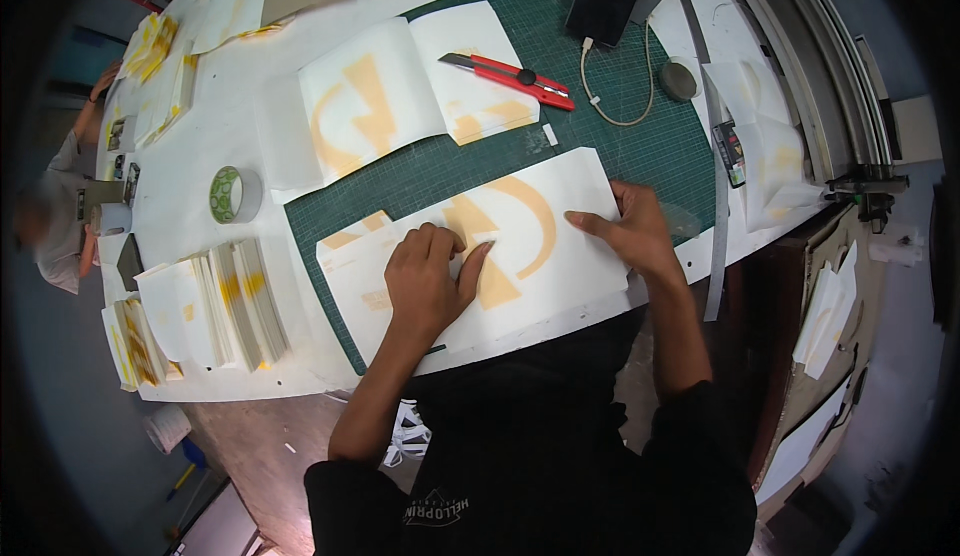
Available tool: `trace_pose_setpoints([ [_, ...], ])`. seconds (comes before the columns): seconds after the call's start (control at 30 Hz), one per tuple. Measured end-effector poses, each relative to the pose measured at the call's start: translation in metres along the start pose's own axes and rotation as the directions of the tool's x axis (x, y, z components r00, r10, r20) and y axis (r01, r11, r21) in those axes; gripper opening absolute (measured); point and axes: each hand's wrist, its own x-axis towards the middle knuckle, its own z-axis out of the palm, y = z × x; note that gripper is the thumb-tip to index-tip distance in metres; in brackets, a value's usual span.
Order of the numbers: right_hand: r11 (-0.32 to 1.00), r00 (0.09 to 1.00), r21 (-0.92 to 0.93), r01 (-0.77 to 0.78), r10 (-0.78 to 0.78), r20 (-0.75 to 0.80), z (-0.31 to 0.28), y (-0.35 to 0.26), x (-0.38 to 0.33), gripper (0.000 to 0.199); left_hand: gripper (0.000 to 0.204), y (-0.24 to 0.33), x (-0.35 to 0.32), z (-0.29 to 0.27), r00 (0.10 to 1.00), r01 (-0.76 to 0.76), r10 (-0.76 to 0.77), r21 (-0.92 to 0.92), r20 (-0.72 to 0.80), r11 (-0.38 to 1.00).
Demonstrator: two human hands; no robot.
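White sheet (560, 246) with orange curved shapes lies flat on the green cutting mat (620, 126), at the mat's near edge, seemingly so it can be smoothed on a firm surface. Left hand (428, 281) rests on the sheet's middle, fingers curled loosely and thumb stretched toward the orange patch, grasping nothing. Right hand (632, 228) presses flat with fingers spread at the sheet's right side, likely pinning it; the paper runs out under both palms. Farther up the mat lies a red utility knife (510, 78); left of the mat, a tape roll (234, 195) and stacked sheets (215, 306)
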Motion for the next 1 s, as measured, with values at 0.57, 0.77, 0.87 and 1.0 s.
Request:
trace_pose_setpoints([
  [0.57,0.897,0.774,-0.414,0.154,-0.370,-0.514,0.035,0.042,-0.060,0.033,0.031,0.000,0.002,0.002,1.000,-0.023,0.023,0.010,0.016,1.000],
  [0.77,0.837,0.712,-0.516,0.180,-0.473,-0.519,0.043,0.054,-0.058,0.033,0.031,0.001,0.002,0.001,0.999,-0.028,0.028,0.016,0.020,0.999],
  [0.87,0.816,0.693,-0.544,0.195,-0.507,-0.513,0.043,0.057,-0.057,0.033,0.031,0.001,0.002,0.001,0.999,-0.025,0.024,0.014,0.024,1.000],
  [1.0,0.790,0.674,-0.583,0.192,-0.538,-0.507,0.045,0.057,-0.058,0.034,0.031,0.001,0.002,0.001,0.999,-0.029,0.029,0.007,0.018,1.000],
])
